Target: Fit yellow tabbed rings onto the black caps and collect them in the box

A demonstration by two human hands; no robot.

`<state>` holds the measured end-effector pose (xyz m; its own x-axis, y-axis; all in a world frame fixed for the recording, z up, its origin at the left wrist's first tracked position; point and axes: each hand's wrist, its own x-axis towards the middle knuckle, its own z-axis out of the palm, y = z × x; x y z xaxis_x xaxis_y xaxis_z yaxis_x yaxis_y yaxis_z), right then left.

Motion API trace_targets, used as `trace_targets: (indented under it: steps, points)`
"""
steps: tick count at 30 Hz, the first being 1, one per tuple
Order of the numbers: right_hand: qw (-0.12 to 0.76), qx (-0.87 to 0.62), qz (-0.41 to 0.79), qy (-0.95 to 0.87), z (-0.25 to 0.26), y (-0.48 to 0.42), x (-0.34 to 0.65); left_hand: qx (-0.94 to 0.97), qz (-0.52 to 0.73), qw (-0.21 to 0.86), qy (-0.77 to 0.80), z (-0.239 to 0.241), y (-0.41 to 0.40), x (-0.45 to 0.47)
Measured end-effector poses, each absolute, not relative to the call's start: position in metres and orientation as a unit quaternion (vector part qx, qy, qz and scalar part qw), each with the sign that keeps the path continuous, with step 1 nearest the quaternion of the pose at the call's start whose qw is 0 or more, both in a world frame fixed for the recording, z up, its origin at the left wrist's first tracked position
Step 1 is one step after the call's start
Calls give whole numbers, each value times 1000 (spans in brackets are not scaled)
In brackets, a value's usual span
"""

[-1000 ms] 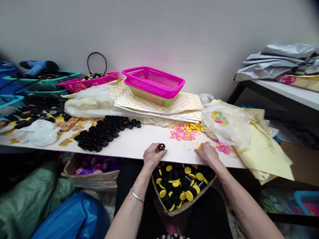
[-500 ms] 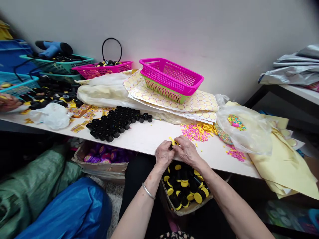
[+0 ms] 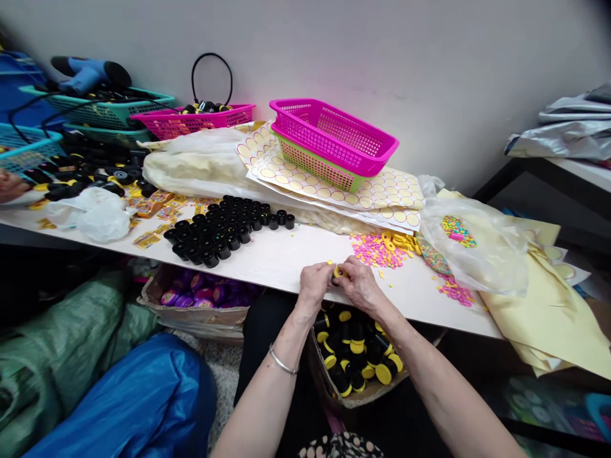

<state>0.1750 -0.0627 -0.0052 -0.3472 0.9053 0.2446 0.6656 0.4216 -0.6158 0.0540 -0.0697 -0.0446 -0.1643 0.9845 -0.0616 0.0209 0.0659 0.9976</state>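
My left hand [image 3: 314, 284] and my right hand [image 3: 358, 281] meet above the table's front edge. Closed fingers of both hands grip a small black cup with a yellow ring-shaped part [image 3: 338, 272] on top; much of it is hidden. Left of them, many small black cups [image 3: 224, 229] stand close together on the table [image 3: 281, 270]. Pink and yellow beads [image 3: 379, 251] lie loose to the right, beside a heap of yellow plastic rings [image 3: 403, 242]. Below my hands, a cardboard box [image 3: 356, 402] holds black cups with yellow lids [image 3: 357, 346].
Stacked pink and green baskets [image 3: 334, 137] rest on sticker sheets [image 3: 386, 202] at the back. A clear bag [image 3: 496, 248] with coloured beads lies right. Another person's hand [image 3: 12, 186] shows at far left, near a blue basket [image 3: 33, 152]. A box of purple items [image 3: 191, 312] sits below.
The view has shifted slightly. My hands stay together on the black-and-yellow piece, with the black part showing more beneath the yellow. The other person's hand is farther out of view.
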Motion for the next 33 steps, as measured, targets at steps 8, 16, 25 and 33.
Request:
trace_targets:
  steps: [8,16,25,33]
  points:
    - [456,-496,575,-463,-22,-62,172,456,502,423,601,-45,-64,66]
    - [461,-526,645,-308,-24,-67,156,448,474,374,659,-46,-69,74]
    - [509,-540,590,-318,-34,-63,149,434,463,384,670,-33,-67,73]
    - [535,-363,723,-243,-6,-111,156,554,529,430,478,-25,-116,56]
